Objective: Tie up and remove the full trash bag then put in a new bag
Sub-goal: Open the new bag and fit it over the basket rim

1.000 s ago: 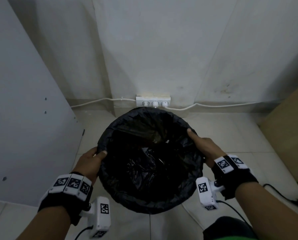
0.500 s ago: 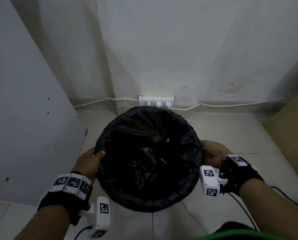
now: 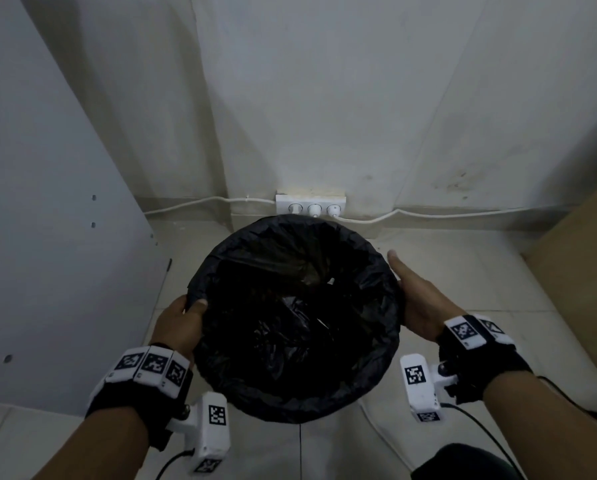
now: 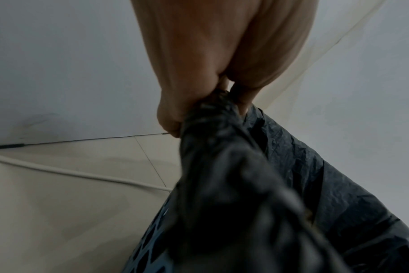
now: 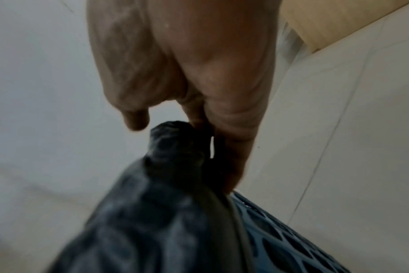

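Observation:
A black trash bag [image 3: 297, 323] lines a round blue lattice bin [image 4: 147, 249] on the tiled floor, its mouth wide open and folded over the rim. My left hand [image 3: 182, 320] is at the bin's left side. It pinches a bunched piece of the bag's edge [image 4: 213, 118], lifted off the rim there. My right hand [image 3: 422, 299] lies against the right side, one digit pointing straight forward. In the right wrist view its fingers [image 5: 234, 157] run straight down between the bag's fold [image 5: 175, 147] and the bin [image 5: 280, 230], with the thumb held apart.
A white power strip [image 3: 310, 206] sits at the wall just behind the bin, with white cables [image 3: 446, 214] running along the skirting. A grey panel [image 3: 47, 237] stands close on the left, a wooden panel [image 3: 584, 254] on the right. A black cable [image 3: 567, 393] trails on the floor.
My right hand slid from the far rim down the right side, then stretched forward along it. My left hand has pulled the bag's left edge up off the rim.

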